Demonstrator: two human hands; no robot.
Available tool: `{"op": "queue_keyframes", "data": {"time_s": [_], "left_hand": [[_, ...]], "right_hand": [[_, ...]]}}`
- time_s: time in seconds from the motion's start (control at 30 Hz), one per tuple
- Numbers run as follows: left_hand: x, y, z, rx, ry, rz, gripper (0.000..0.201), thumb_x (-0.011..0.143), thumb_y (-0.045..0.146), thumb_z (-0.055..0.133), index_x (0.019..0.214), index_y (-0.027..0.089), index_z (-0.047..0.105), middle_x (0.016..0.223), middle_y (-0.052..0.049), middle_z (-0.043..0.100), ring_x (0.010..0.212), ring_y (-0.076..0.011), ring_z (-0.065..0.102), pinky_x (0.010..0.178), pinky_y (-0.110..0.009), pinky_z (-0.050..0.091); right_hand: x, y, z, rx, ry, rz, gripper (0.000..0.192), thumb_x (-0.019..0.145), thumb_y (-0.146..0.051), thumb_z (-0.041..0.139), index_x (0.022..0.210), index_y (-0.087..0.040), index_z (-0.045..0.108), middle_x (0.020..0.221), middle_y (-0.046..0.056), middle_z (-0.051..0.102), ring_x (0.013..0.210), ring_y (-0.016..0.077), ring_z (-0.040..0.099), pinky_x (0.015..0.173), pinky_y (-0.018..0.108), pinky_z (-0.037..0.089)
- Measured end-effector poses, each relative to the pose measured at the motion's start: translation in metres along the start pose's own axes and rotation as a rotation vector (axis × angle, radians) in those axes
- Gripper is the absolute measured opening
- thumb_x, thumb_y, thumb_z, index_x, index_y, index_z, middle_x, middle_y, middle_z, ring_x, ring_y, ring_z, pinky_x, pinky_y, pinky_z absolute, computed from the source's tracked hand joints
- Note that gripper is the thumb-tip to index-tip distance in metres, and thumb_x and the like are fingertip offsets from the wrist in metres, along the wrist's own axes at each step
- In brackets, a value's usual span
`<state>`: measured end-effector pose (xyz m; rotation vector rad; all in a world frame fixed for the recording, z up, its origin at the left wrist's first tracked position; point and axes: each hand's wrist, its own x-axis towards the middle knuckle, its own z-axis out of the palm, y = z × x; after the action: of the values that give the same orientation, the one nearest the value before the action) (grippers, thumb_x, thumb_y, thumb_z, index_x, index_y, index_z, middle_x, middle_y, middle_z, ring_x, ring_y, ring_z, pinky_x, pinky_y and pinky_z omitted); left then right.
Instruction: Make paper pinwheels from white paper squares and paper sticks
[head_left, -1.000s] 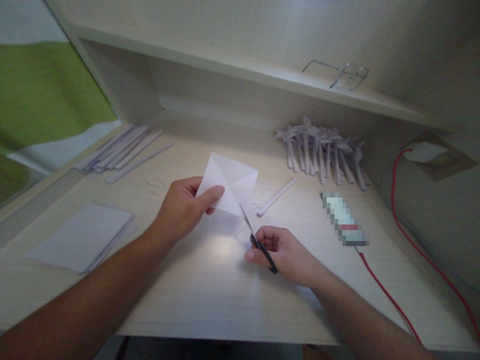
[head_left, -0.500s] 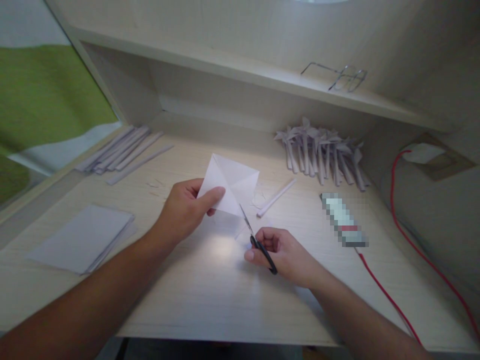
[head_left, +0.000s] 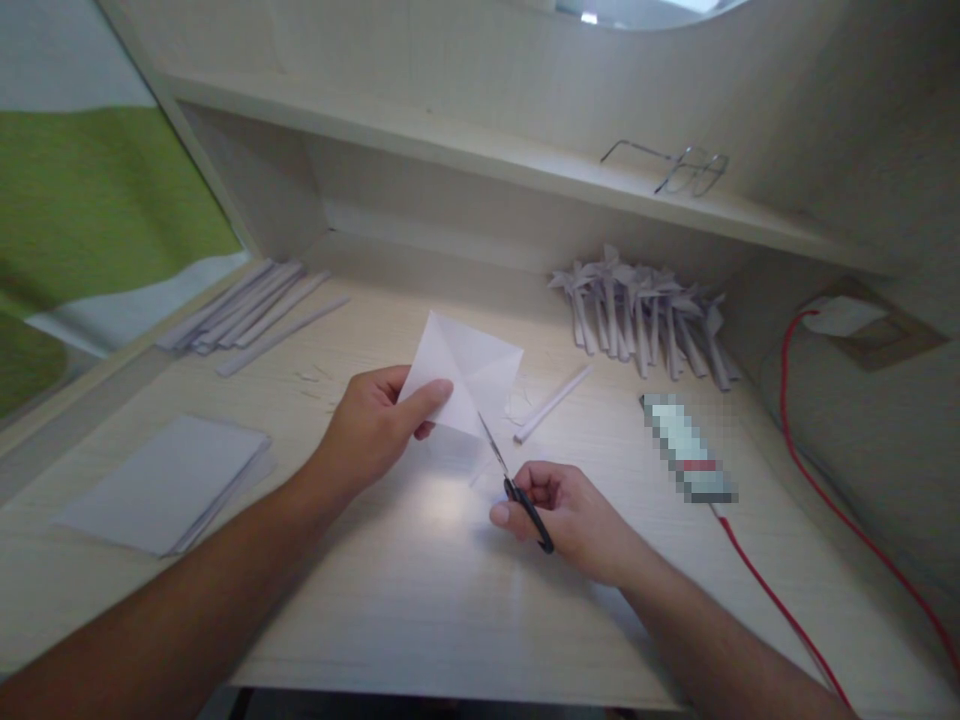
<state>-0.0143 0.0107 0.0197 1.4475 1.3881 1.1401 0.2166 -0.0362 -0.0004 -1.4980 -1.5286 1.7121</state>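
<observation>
A square white sheet of paper (head_left: 484, 365) with diagonal creases is pinched at its left side by my left hand (head_left: 382, 415), thumb on top. My right hand (head_left: 566, 515) grips black-handled scissors (head_left: 529, 512), fingers curled round the handles. The blades reach up into the paper's lower corner, along a crease, and look nearly closed. Just right of the paper, a thin rolled paper stick (head_left: 555, 404) lies on the desk.
Several paper sticks (head_left: 247, 310) lie at the back left, above a paper stack (head_left: 172, 480). Several paper pinwheels (head_left: 637, 300) line the back right. A phone (head_left: 686, 445) with a red cable (head_left: 780, 595) lies at right; glasses (head_left: 694, 168) rest on the shelf (head_left: 465, 140).
The view has tilted slightly upward, so everything sits a little lower. Both hands, the paper and the scissors keep almost the same position relative to each other.
</observation>
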Motion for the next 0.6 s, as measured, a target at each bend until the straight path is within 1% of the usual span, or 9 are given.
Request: {"op": "queue_keyframes", "data": {"time_s": [0.2, 0.43, 0.6], "left_hand": [[0.0003, -0.0039, 0.0003, 0.015, -0.022, -0.005, 0.038, 0.084, 0.044, 0.067, 0.057, 0.019, 0.061, 0.053, 0.001, 0.058, 0.052, -0.0136, 0.050, 0.053, -0.027, 0.037], [0.0007, -0.0022, 0.0002, 0.051, -0.013, -0.003, 0.038, 0.084, 0.043, 0.066, 0.056, 0.018, 0.058, 0.053, 0.002, 0.058, 0.052, -0.0131, 0.050, 0.054, -0.026, 0.037], [0.0010, -0.0016, 0.0009, 0.051, -0.020, -0.007, 0.038, 0.083, 0.044, 0.066, 0.055, 0.018, 0.058, 0.053, 0.002, 0.057, 0.052, -0.0131, 0.050, 0.054, -0.026, 0.036]], "right_hand": [[0.0026, 0.0019, 0.0005, 0.018, 0.014, -0.015, 0.048, 0.068, -0.055, 0.085, 0.066, -0.019, 0.053, 0.055, -0.006, 0.046, 0.050, 0.0078, 0.035, 0.047, 0.023, 0.022], [0.0038, 0.0041, 0.0000, 0.040, 0.007, -0.020, 0.045, 0.069, -0.053, 0.085, 0.064, -0.019, 0.056, 0.054, -0.004, 0.053, 0.050, 0.0085, 0.041, 0.048, 0.023, 0.027], [0.0038, 0.0034, 0.0008, 0.054, 0.014, -0.018, 0.045, 0.068, -0.052, 0.085, 0.063, -0.019, 0.055, 0.054, -0.004, 0.053, 0.049, 0.0082, 0.041, 0.048, 0.023, 0.027]]}}
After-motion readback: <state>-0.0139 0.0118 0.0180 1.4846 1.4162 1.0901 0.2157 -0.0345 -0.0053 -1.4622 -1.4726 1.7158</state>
